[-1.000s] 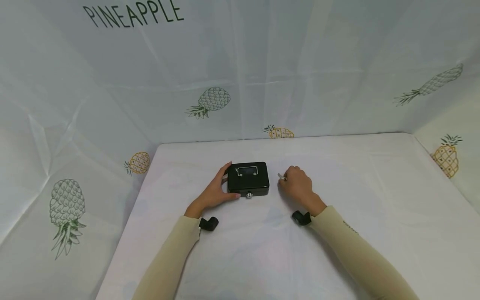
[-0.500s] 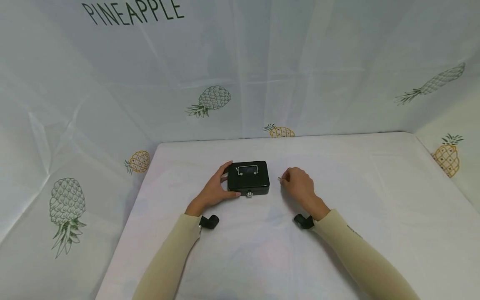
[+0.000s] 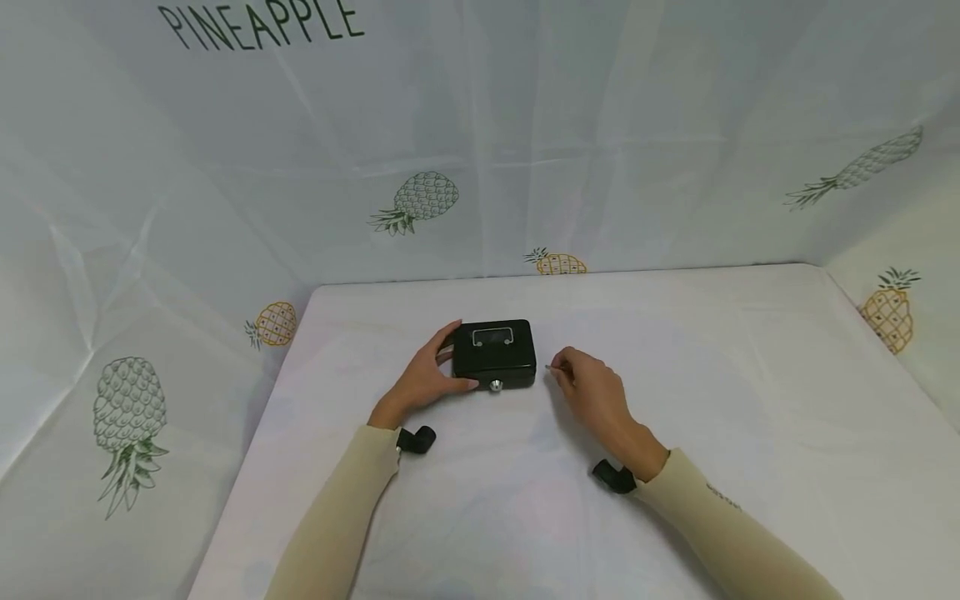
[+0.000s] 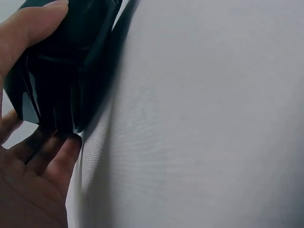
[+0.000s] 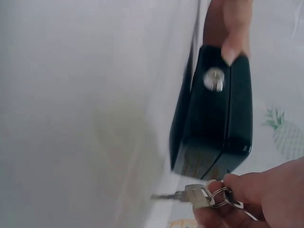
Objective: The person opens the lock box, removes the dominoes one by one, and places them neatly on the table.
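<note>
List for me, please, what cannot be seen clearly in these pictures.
Inside of the black box: hidden in every view, because the box is closed.
Left end of the box: partly covered by the left hand in the head view.
Part of the box, left wrist view: cut off by the top edge.
Teeth of the key: blurred in the right wrist view.
Most of the key, head view: covered by the right hand.

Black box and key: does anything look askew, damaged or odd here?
Nothing stands out: the black box sits closed on the table, gripped by the left hand, and the right hand holds the key. No damage shows.
</note>
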### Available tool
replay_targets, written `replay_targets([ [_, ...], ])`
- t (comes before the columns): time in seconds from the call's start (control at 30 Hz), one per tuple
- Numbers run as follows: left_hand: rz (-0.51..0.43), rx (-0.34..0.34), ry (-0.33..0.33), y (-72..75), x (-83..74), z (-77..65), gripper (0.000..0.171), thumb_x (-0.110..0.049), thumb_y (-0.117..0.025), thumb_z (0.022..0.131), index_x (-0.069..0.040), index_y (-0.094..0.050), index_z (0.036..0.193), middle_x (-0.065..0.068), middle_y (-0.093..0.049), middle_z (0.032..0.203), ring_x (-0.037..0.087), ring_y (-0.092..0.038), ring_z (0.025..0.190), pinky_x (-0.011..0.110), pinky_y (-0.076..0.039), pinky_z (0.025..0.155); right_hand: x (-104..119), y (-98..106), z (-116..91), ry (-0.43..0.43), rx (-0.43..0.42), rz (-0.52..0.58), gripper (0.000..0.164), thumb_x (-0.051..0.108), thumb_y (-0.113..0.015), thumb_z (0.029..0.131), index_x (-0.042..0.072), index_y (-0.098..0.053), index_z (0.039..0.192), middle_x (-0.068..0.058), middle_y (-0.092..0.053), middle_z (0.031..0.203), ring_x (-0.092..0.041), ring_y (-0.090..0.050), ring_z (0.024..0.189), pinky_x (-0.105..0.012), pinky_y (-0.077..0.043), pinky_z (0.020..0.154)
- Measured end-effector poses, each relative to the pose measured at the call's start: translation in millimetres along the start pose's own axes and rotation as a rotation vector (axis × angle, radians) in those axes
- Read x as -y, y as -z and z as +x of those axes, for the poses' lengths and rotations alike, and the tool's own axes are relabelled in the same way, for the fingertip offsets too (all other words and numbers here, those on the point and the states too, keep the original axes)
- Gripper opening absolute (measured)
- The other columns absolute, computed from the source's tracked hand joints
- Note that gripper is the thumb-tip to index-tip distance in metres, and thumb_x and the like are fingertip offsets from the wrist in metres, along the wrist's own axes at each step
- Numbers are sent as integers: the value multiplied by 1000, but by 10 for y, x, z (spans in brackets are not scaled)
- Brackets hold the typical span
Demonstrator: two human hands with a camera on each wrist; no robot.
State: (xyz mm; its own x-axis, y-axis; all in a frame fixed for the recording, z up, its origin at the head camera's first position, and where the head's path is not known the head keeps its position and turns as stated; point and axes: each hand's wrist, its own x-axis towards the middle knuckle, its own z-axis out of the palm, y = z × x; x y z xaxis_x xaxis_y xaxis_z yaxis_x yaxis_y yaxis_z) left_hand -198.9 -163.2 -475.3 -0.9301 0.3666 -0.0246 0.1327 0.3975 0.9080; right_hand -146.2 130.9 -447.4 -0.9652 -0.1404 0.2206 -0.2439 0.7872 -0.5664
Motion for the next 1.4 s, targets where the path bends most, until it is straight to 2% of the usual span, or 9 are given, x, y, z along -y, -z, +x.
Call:
replay_targets([
  [0.27,-51,8,13,32,-12,18,109,-9,-91,82,-14,-26,169,16,-40,164,42,-45,148,48,-41,124,211,-116,-154,108,-14,43,8,4,-79,93,10,-74,94,-1,-75,84,-10,-61,67,-29,-51,56],
  [0.53,-71,6,20,36,-22,38,106,-7,-89,83,-11,-26,169,18,-40,164,43,-45,149,47,-41,123,364,-261,-144,194,-71,17,18,2,-83,88,12,-68,88,1,-72,78,-10,-64,67,-27,-54,58],
  [0.73,-75,-3,25,36,11,65,106,-8,-90,83,-12,-28,168,18,-42,161,42,-44,149,47,-42,123,458,-338,-128,241,-104,13,25,-2,-83,85,11,-62,84,2,-67,71,-8,-55,60,-24,-48,53],
  [0.9,-87,0,27,35,19,78,106,-6,-90,83,-12,-27,169,17,-42,162,41,-44,150,45,-42,123,499,-390,-108,257,-116,9,26,-3,-82,86,11,-60,84,4,-62,68,-6,-49,57,-23,-45,50],
  [1.17,-86,1,11,36,7,84,105,-5,-89,84,-9,-27,168,18,-42,162,40,-43,150,44,-42,124,555,-433,-67,269,-126,-15,26,-6,-78,87,10,-58,84,3,-60,63,-9,-51,51,-26,-45,46],
  [1.4,-79,-3,14,30,9,96,105,-5,-89,84,-10,-27,168,18,-40,163,38,-42,151,41,-41,124,647,-468,-41,212,-76,-29,27,-8,-76,87,8,-54,85,0,-58,61,-11,-49,49,-29,-45,44],
])
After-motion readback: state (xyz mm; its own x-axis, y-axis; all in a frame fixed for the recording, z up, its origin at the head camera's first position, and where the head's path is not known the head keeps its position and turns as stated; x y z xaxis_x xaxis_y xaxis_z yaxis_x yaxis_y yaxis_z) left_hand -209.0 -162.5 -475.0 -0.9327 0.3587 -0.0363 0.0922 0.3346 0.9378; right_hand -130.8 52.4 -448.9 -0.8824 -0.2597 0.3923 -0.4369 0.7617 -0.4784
